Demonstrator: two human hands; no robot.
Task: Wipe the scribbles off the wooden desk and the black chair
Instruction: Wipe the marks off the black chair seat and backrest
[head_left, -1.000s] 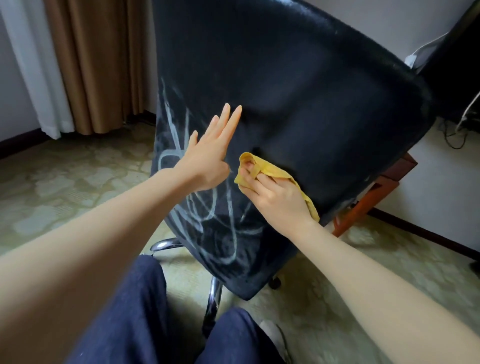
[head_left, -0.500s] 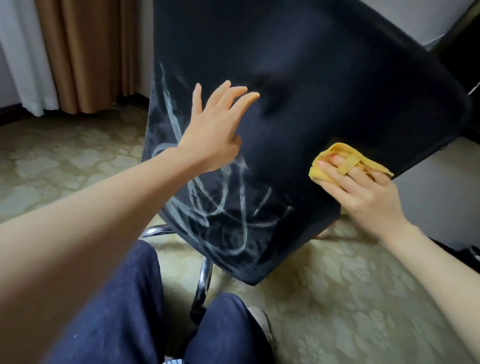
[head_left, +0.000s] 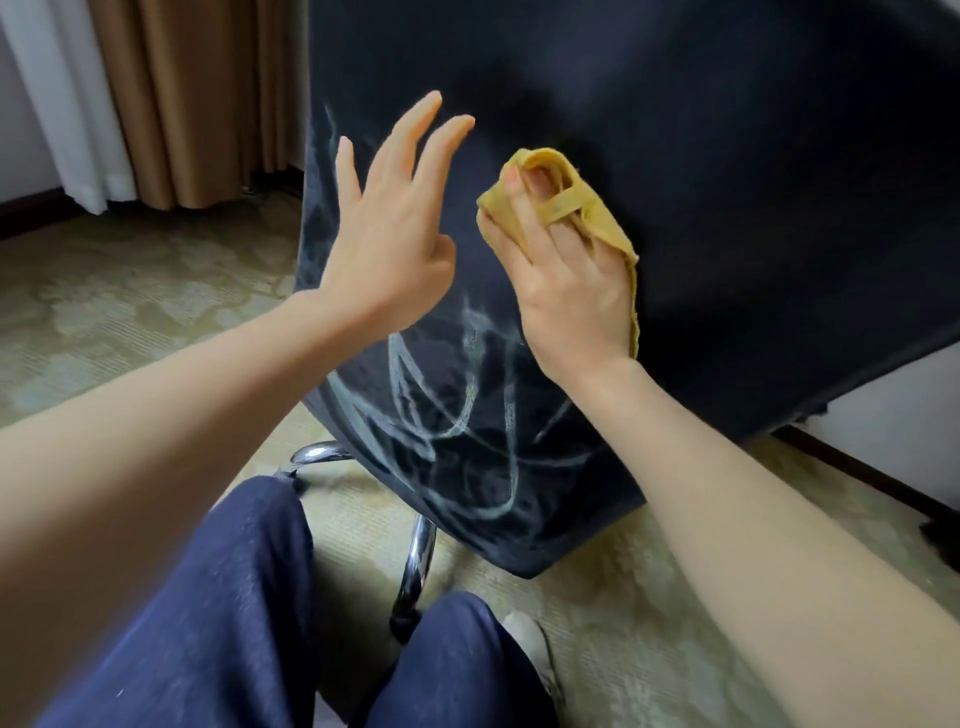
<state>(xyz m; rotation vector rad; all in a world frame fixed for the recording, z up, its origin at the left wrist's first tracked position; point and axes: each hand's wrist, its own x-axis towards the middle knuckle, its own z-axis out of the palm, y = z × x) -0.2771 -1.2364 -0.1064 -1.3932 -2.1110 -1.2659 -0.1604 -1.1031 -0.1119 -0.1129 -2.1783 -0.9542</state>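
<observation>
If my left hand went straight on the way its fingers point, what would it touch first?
Probably the black chair back, just above the white scribbles. The left hand points up and forward at it, beside the yellow cloth; the gap is unclear.

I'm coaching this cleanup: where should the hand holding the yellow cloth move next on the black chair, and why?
Probably sweep the right hand with its yellow cloth down and left: the white scribbles lie lower on the black chair back, below the cloth, unwiped, while the open left hand seems to steady the chair.
</observation>
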